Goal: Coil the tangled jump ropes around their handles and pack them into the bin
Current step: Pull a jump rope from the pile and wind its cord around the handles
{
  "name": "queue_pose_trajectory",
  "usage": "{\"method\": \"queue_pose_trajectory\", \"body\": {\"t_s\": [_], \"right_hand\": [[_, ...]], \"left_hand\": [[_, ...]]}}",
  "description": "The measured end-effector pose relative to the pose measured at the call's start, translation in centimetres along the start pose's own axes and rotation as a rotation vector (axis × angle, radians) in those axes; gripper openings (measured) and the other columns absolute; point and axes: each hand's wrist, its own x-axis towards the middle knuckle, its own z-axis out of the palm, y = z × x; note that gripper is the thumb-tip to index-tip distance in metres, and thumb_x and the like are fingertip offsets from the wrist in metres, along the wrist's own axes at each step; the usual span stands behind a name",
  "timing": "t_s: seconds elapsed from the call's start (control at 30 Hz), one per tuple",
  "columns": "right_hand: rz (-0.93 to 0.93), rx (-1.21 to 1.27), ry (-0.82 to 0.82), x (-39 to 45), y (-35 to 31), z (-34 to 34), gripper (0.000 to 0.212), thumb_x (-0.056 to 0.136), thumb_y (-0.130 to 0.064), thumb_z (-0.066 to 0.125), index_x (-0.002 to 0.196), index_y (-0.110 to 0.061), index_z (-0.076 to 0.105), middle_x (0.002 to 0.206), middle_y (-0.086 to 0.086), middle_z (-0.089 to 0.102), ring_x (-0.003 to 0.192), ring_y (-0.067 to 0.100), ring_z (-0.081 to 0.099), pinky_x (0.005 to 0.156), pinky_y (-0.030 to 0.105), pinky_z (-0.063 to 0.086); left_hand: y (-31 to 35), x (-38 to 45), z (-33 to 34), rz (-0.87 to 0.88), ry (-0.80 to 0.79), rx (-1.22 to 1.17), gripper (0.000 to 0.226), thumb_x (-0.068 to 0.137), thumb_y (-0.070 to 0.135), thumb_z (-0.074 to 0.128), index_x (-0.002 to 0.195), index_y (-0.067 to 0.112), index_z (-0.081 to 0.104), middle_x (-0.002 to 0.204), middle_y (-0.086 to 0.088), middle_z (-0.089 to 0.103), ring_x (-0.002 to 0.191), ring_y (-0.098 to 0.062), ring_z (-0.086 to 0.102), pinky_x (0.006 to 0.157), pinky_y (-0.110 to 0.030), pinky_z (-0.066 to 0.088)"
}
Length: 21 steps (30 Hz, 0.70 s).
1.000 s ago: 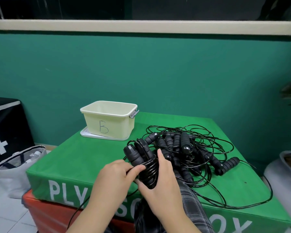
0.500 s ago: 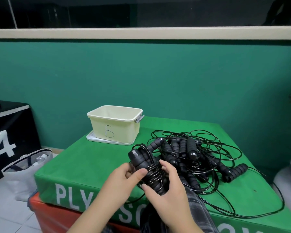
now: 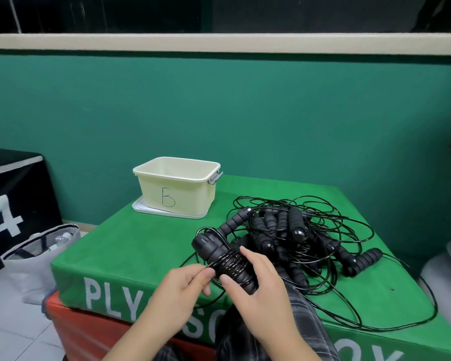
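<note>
A: What does the head view show of the hands?

B: The right hand wraps its fingers and thumb round a pair of black foam jump-rope handles, which lie side by side and point up and to the left. A tight coil of thin black cord is wound about the middle of the handles.

A: And the other one?

B: The left hand pinches a strand of that same cord between thumb and forefinger, just left of the coil. The rest of its fingers are curled under.

A: Where are the remaining ropes?

B: A tangled heap of black jump ropes with ribbed foam handles lies on the green padded plyo box, just behind and right of the held pair. Loose cord loops spread from it toward the box's right and near edges. How many ropes it holds I cannot tell.

A: The bin?

B: A pale cream rectangular plastic bin marked "B" stands open at the back left of the green box, on a flat white lid. It has a grey clip at its right end. It sits well apart from the hands, and what I see of its inside holds nothing.

A: Anything around?

B: A red box under the green one, a grey-white fabric bag on the floor to the left, a black box with a white "4" behind it, a teal wall, and plaid cloth at the bottom edge.
</note>
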Motion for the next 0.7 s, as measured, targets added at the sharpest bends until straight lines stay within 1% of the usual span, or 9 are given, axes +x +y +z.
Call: {"method": "queue_pose_trajectory", "body": {"t_s": [0.07,0.13,0.17,0.23,0.33,0.43,0.53,0.63,0.7], "right_hand": [[0.032,0.049,0.011,-0.1,-0.2,-0.2,0.062,0.066,-0.063,0.057,0.123,-0.040,0.053,0.115,-0.034,0.051,0.115,-0.013,0.045,0.089,0.002,0.032],[0.067,0.102,0.007,-0.1,-0.4,-0.3,0.049,0.073,-0.050,0.069,0.119,-0.044,0.053,0.115,-0.032,0.054,0.113,-0.015,0.045,0.089,0.001,0.032],[0.084,0.130,0.000,-0.1,-0.4,-0.5,0.045,0.077,-0.040,0.073,0.116,-0.046,0.052,0.115,-0.031,0.055,0.113,-0.015,0.046,0.089,0.001,0.033],[0.116,0.197,0.004,-0.2,-0.4,-0.7,0.042,0.082,-0.029,0.074,0.112,-0.048,0.053,0.115,-0.029,0.058,0.112,-0.015,0.048,0.090,0.004,0.035],[0.145,0.299,0.036,-0.2,-0.5,-1.3,0.034,0.085,-0.026,0.071,0.110,-0.045,0.057,0.107,-0.031,0.062,0.108,-0.015,0.052,0.086,0.004,0.038],[0.120,0.379,0.015,-0.2,-0.8,-1.6,0.023,0.082,-0.036,0.068,0.105,-0.039,0.061,0.100,-0.035,0.064,0.099,-0.012,0.058,0.079,0.003,0.041],[0.094,0.422,-0.011,-0.2,-0.6,-1.4,0.042,0.071,-0.055,0.057,0.104,-0.030,0.067,0.098,-0.015,0.071,0.091,0.002,0.065,0.080,0.016,0.048],[0.090,0.433,-0.039,0.0,0.1,-1.2,0.046,0.072,-0.059,0.052,0.106,-0.032,0.066,0.099,-0.009,0.072,0.092,0.007,0.066,0.085,0.026,0.051],[0.054,0.393,-0.013,0.0,0.2,-1.0,0.043,0.075,-0.059,0.049,0.111,-0.040,0.063,0.108,-0.020,0.068,0.102,0.001,0.063,0.090,0.020,0.047]], "left_hand": [[-0.3,-0.4,-0.2,-0.043,-0.062,-0.159,0.039,0.083,0.054,0.051,0.059,0.023,0.058,0.044,0.004,0.037,0.042,-0.003,0.030,0.044,-0.016,0.025],[-0.4,-0.6,-0.3,-0.092,-0.120,-0.250,0.039,0.095,0.036,0.050,0.060,0.020,0.059,0.041,0.006,0.029,0.038,-0.004,0.024,0.040,-0.015,0.019],[-0.5,-0.6,-0.3,-0.101,-0.125,-0.252,0.038,0.095,0.029,0.048,0.060,0.019,0.058,0.041,0.006,0.029,0.038,-0.005,0.023,0.039,-0.015,0.019],[-0.4,-0.4,-0.1,-0.116,-0.106,-0.286,0.030,0.092,0.022,0.050,0.064,0.018,0.062,0.044,0.004,0.038,0.038,-0.005,0.026,0.039,-0.014,0.021],[-0.2,0.1,0.7,-0.189,-0.073,-0.404,0.012,0.092,0.006,0.052,0.093,0.011,0.063,0.058,0.002,0.052,0.036,-0.002,0.030,0.036,-0.011,0.025],[-0.3,0.7,1.7,-0.229,-0.042,-0.466,0.017,0.093,0.003,0.050,0.106,0.012,0.056,0.066,-0.001,0.051,0.036,-0.002,0.029,0.035,-0.013,0.024],[0.1,0.9,1.6,-0.260,-0.106,-0.537,0.023,0.093,0.011,0.050,0.114,0.018,0.057,0.054,0.006,0.050,0.039,-0.003,0.029,0.037,-0.014,0.024],[0.6,0.6,1.2,-0.279,-0.186,-0.547,0.030,0.082,0.028,0.052,0.108,0.016,0.064,0.045,0.007,0.036,0.039,-0.003,0.028,0.039,-0.013,0.024],[0.7,0.6,1.1,-0.258,-0.104,-0.478,0.030,0.083,0.027,0.054,0.096,0.004,0.069,0.047,0.008,0.036,0.040,-0.004,0.028,0.041,-0.013,0.023]]}}
